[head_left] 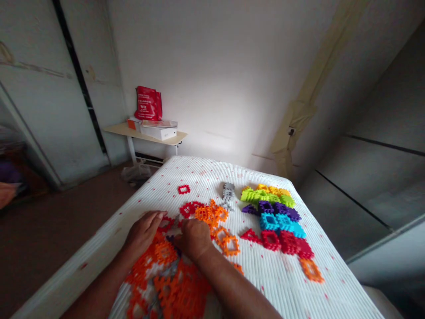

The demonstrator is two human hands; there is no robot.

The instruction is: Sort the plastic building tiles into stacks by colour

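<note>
Over a loose heap of orange plastic interlocking tiles [164, 251], my left hand [144, 230] lies with its fingers stretched out, beside a red tile [165, 225]. My right hand [195, 239] is curled at the heap's far side, its fingertips turned down and mostly hidden. Something dark purple [170, 239] shows by its fingers; I cannot tell what they hold. Beyond the hands lie red tiles [189, 209] and more orange tiles [219, 212]. Some grey tiles are mixed into the heap.
Tiles sorted by colour lie at the right: yellow [273, 190], lime green [255, 196], purple [287, 212], light blue [283, 221] and red [288, 243]. Grey tiles [228, 191] sit mid-table on the white ribbed cloth [265, 288]. A small desk [116, 129] stands behind with a red bag [146, 104].
</note>
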